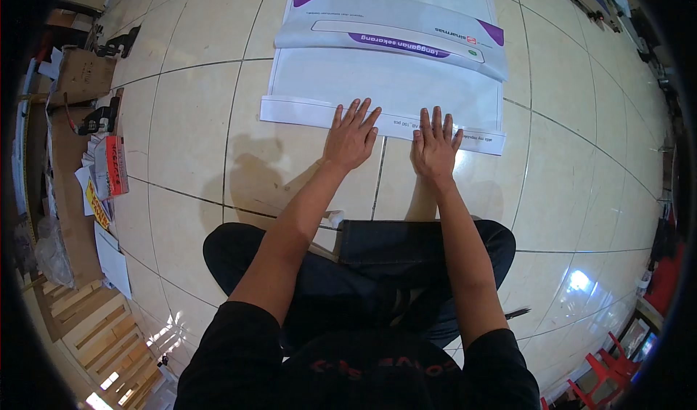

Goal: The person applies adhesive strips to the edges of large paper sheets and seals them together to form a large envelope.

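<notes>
A large white printed sheet (392,77) with purple corner shapes lies on the floor in front of my crossed legs. Along its near edge runs a narrow strip (305,110) that bears small writing and looks folded over. My left hand (353,136) rests palm down on this strip, left of its middle, fingers spread. To the right, my right hand (437,148) also lies flat on the strip with its fingers apart. Neither hand grips anything. Farther up, a wider printed band (389,31) overlaps the sheet, its lettering upside down to me. The sheet's far end runs out of view.
Cream floor tiles (190,121) surround the sheet. At left stand a cardboard box (84,75), a red-and-white box (116,165), papers (112,257) and wooden slats (103,339). A dark, thin object (517,313) lies by my right knee. A red plastic stool (607,372) stands at lower right.
</notes>
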A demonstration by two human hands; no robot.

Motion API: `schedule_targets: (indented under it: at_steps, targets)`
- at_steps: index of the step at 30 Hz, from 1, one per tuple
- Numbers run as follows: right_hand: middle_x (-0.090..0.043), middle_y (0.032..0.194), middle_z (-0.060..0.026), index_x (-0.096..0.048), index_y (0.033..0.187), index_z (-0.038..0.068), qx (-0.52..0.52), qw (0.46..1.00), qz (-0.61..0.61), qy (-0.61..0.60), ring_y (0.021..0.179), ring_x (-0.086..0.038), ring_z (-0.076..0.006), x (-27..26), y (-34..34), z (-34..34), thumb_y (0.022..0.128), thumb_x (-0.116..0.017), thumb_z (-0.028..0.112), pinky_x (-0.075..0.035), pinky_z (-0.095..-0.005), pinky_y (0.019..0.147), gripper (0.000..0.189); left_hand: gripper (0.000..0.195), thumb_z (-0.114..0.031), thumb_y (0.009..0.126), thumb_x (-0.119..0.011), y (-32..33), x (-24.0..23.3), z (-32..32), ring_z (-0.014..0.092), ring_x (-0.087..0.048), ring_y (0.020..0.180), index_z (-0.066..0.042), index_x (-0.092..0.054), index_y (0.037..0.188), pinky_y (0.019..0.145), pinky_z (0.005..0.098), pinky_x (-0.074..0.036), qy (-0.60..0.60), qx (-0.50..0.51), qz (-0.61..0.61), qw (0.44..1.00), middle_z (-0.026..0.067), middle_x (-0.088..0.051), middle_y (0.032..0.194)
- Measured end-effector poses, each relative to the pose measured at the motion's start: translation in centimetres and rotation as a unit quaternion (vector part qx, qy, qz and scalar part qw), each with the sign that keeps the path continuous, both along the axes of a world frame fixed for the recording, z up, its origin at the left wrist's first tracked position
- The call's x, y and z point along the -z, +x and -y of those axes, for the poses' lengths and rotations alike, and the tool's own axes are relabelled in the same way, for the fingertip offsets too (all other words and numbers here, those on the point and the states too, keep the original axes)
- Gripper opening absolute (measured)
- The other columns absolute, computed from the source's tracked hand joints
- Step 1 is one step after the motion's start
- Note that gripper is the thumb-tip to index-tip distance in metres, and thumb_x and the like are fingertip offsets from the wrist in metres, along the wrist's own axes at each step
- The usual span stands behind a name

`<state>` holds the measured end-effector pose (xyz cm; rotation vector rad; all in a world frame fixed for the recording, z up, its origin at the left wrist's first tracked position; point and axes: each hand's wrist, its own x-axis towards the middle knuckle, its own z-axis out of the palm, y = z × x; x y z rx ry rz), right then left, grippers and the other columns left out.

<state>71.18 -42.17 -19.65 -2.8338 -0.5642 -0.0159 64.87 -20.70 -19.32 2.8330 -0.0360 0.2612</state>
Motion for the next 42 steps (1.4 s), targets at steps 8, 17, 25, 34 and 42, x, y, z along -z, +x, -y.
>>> schedule_targets:
  at_steps: [8, 17, 25, 34, 42]
  targets:
    - [-0.033, 0.156, -0.0131, -0.039, 0.147, 0.003, -0.019, 1.0, 0.016, 0.013, 0.145, -0.025, -0.0382, 0.7, -1.8, -5.1, 0.098, -0.043, 0.036, -0.008, -0.069, 0.113, 0.059, 0.048, -0.031, 0.101, -0.043, 0.4, 0.3, 0.2, 0.032, -0.031, 0.143, -0.019, -0.043, 0.147, 0.117, 0.0557, -0.018, 0.016, 0.013, -0.044, 0.999, 0.0109, -0.035, 0.155]
    - [-0.029, 0.156, -0.0197, -0.027, 0.15, -0.004, 0.137, 0.979, -0.049, -0.142, 0.144, -0.027, -0.0405, -0.2, 2.3, 10.7, 0.099, -0.037, 0.023, -0.018, -0.0627, 0.115, 0.058, 0.047, -0.032, 0.102, -0.04, 0.2, -0.1, -0.2, 0.03, -0.03, 0.144, -0.018, -0.044, 0.146, 0.118, 0.0546, -0.018, 0.017, 0.003, -0.039, 0.999, 0.0105, -0.036, 0.155]
    - [-0.011, 0.164, -0.0083, -0.014, 0.155, 0.004, 0.233, 0.952, -0.153, -0.127, 0.15, -0.008, -0.0343, -1.8, 2.0, 12.7, 0.103, -0.028, 0.03, -0.009, -0.0694, 0.113, 0.06, 0.053, -0.026, 0.101, -0.04, -1.4, 1.8, -3.0, 0.036, -0.025, 0.145, -0.008, -0.033, 0.15, 0.119, 0.0519, -0.016, -0.002, -0.077, -0.015, 0.997, 0.0155, -0.029, 0.157]
    - [-0.014, 0.164, -0.0089, -0.014, 0.157, 0.011, 0.215, 0.965, -0.114, -0.095, 0.149, -0.011, -0.039, -0.7, 2.6, 14.3, 0.103, -0.027, 0.037, -0.014, -0.0725, 0.11, 0.061, 0.062, -0.03, 0.1, -0.042, -5.8, 1.6, -15.0, 0.036, -0.025, 0.145, 0.005, -0.027, 0.149, 0.119, 0.0495, -0.019, 0.024, -0.188, -0.014, 0.982, 0.0243, -0.026, 0.156]
    - [-0.015, 0.163, -0.0092, -0.017, 0.157, 0.022, 0.211, 0.958, -0.048, -0.187, 0.149, -0.012, -0.0408, -0.3, 2.3, 13.4, 0.1, -0.038, 0.037, -0.013, -0.0782, 0.105, 0.063, 0.059, -0.034, 0.103, -0.034, -6.0, 0.6, -15.7, 0.029, -0.023, 0.147, -0.005, -0.023, 0.153, 0.119, 0.0537, -0.015, 0.051, -0.198, -0.134, 0.97, 0.0135, -0.022, 0.161]
